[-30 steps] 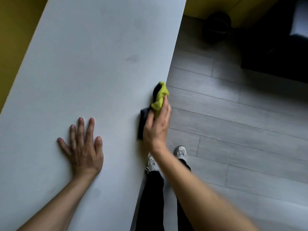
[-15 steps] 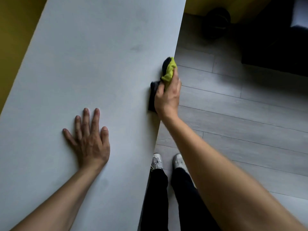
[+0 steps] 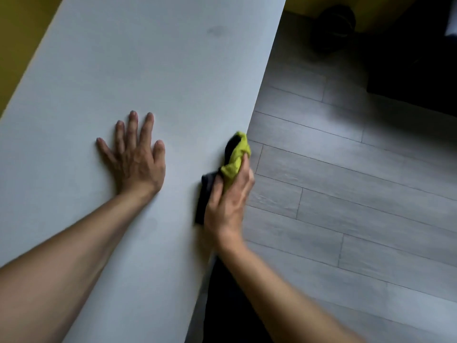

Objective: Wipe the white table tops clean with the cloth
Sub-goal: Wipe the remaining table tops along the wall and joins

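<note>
A long white table top (image 3: pixel 153 58) runs from the lower left to the top of the view. My right hand (image 3: pixel 227 196) grips a bunched yellow-green and dark grey cloth (image 3: pixel 235 157) and presses it on the table's right edge. My left hand (image 3: pixel 134 159) lies flat on the table with its fingers spread, a little to the left of the cloth. A faint dark smudge (image 3: pixel 216 30) shows on the table farther ahead.
Grey plank floor (image 3: pixel 346 194) lies to the right of the table. A dark round object (image 3: pixel 333 23) and black furniture (image 3: pixel 415 58) stand at the far right. A yellow wall (image 3: pixel 17 45) borders the table's left side. My dark trouser legs (image 3: pixel 227 305) are beside the table edge.
My right hand slid the cloth forward along the table's right edge, then back toward me. My left hand stayed flat on the table.
</note>
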A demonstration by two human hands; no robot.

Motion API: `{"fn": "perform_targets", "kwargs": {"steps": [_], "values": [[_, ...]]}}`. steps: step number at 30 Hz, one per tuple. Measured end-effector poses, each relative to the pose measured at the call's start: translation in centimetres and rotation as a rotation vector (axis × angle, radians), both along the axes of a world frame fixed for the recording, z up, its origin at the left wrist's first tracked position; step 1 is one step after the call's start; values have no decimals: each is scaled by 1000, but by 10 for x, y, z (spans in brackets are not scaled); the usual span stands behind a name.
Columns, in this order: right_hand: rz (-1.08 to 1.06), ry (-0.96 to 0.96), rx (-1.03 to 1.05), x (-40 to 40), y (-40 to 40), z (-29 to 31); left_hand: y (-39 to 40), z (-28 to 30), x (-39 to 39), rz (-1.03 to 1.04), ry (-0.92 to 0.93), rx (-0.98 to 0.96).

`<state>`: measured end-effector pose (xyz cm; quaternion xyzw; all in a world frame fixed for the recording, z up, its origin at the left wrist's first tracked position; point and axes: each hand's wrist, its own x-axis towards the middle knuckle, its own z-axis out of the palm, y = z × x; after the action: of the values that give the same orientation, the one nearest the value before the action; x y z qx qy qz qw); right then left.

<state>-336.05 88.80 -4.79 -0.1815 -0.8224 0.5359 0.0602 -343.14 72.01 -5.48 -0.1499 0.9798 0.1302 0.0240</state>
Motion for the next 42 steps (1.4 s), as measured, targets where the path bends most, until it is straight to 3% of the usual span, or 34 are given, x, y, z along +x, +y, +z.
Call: {"fn": "perform_targets", "kwargs": {"steps": [3, 6, 10, 16, 20, 24, 28, 36, 42], "values": [[31, -36, 66, 62, -15, 0, -3, 0, -1, -33, 6, 20], [36, -38, 79, 75, -19, 0, -12, 1, 13, -114, 21, 65], [3, -13, 82, 65, -19, -5, -32, 3, 101, -276, 51, 59], [-50, -3, 62, -2, -6, -4, -44, 12, 257, -237, 31, 33], [-62, -28, 86, -66, 9, -3, -44, 10, 259, -224, 27, 30], [-68, -23, 61, -82, 12, -5, -48, 8, 259, -218, 60, 20], [-69, -27, 31, -10, -7, -4, -48, 7, 257, -226, 86, 11], [56, -111, -18, 261, -68, 21, -49, 3, 260, -225, 102, -8], [23, -58, -24, 247, -69, 17, -49, 3, 259, -233, 118, -5]]}}
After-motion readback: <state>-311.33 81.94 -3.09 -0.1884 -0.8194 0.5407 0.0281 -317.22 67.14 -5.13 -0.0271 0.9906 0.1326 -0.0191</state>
